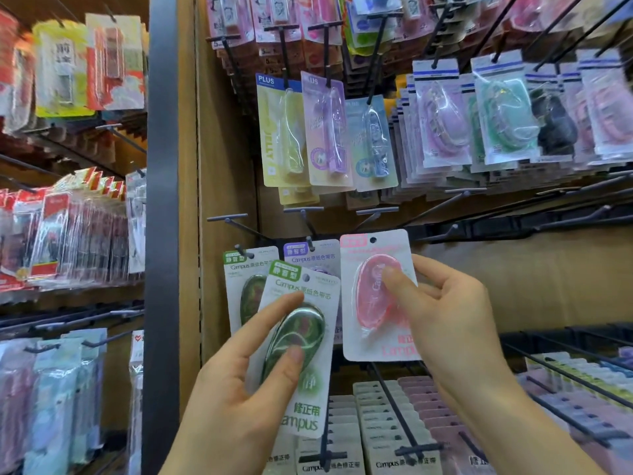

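The green pack (308,406) has "静音型" on its top label, "Campus 原纸色带芯" under it, and "修正带" with "Campus" at the bottom. The pink pack (370,303) shows "Campus" low on its card. The yellow pack (277,138) reads "PLUS" and "JELLY".

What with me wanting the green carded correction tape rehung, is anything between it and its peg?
Nothing visible does. The left hand holds the green carded correction tape just right of the black metal peg where a matching green pack hangs; the peg's tip looks free.
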Demonstrator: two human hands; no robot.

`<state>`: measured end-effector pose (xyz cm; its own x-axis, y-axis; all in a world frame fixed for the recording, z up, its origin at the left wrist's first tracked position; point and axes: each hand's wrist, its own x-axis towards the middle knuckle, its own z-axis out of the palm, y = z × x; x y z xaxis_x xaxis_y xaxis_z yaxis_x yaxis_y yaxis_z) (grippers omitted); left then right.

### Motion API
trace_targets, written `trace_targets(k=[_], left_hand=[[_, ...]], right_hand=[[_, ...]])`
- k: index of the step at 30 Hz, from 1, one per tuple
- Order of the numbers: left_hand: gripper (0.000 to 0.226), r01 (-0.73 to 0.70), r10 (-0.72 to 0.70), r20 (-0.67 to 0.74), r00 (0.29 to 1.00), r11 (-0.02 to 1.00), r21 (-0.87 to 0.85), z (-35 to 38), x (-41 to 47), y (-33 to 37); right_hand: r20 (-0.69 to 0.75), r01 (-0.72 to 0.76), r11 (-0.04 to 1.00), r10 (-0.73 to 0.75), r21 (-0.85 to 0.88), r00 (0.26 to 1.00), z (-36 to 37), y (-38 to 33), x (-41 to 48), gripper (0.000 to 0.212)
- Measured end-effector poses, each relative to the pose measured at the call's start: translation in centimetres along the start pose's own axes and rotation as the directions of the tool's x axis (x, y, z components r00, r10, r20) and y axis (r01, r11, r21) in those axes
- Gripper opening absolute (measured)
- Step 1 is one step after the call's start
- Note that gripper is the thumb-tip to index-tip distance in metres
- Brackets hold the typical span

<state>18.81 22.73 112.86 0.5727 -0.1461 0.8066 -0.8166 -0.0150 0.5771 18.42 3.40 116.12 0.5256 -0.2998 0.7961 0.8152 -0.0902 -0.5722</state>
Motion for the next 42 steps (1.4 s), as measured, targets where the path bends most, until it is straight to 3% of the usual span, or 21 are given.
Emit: trace_targets(k=[6,10,19,21,23,24,25,26,27,29,34,39,42], left_hand=[[0.057,-0.040,0.040,-0.002,0.999,0.994,0.105,0.1,0.4,-0.1],[0.056,-0.023,0.022,0.009,1.000,0.997,0.067,0.2,0.5,0.0],[0.048,0.061,-0.062,-0.121,0.991,0.998,-0.016,-1.0,0.9,-2.0],[0.047,0.074,-0.076,-0.175,0.982,0.997,-0.016,-1.5,0.9,-2.6],[0.048,0.089,-0.099,-0.205,0.974,0.994,-0.060,-1.9,0.9,-3.0],[0.049,0.094,-0.112,-0.210,0.971,0.991,-0.091,-2.0,0.8,-3.0],[0.050,0.100,-0.123,-0.212,0.969,0.988,-0.120,-1.9,0.8,-3.0],[0.051,0.106,-0.136,-0.209,0.968,0.983,-0.151,-1.7,0.8,-2.9],[0.051,0.110,-0.147,-0.201,0.969,0.977,-0.183,-1.4,0.7,-2.8],[0.051,0.111,-0.154,-0.176,0.972,0.966,-0.233,-0.9,0.5,-2.6],[0.053,0.129,-0.179,-0.124,0.976,0.934,-0.332,-1.1,0.1,-2.4],[0.057,0.161,-0.200,-0.084,0.976,0.926,-0.341,-1.7,-0.6,-2.6],[0.058,0.193,-0.217,-0.067,0.974,0.946,-0.262,-2.5,-0.6,-2.2]], right_hand=[[-0.006,0.043,0.999,-0.043,-0.018,0.999,-0.1,0.5,-0.6,0.012],[0.000,-0.062,0.997,0.062,-0.041,0.998,-0.3,1.8,0.4,0.012],[-0.031,-0.275,0.858,0.291,-0.434,0.956,-0.7,5.4,3.8,0.044],[-0.118,-0.229,0.742,0.200,-0.630,0.973,-0.8,5.1,2.7,0.062],[-0.143,0.005,0.702,-0.152,-0.713,0.978,-0.7,3.6,0.4,0.058],[-0.102,0.147,0.695,-0.304,-0.704,0.947,-0.5,3.0,-0.7,0.049],[-0.044,0.240,0.722,-0.350,-0.649,0.936,-0.1,2.7,-1.7,0.038],[0.038,0.251,0.815,-0.272,-0.523,0.961,0.4,2.3,-2.5,0.031],[0.146,0.149,0.930,-0.104,-0.336,0.984,1.2,2.0,-3.1,0.034],[0.377,-0.163,0.984,0.179,-0.073,0.909,2.7,2.2,-3.6,0.054],[0.352,-0.181,0.980,0.199,-0.082,0.915,4.1,2.7,-3.1,0.050],[0.489,-0.243,0.964,0.263,-0.107,0.832,5.1,2.3,-3.3,0.040],[0.485,-0.338,0.940,0.316,-0.043,0.816,6.0,2.2,-2.9,0.034]])
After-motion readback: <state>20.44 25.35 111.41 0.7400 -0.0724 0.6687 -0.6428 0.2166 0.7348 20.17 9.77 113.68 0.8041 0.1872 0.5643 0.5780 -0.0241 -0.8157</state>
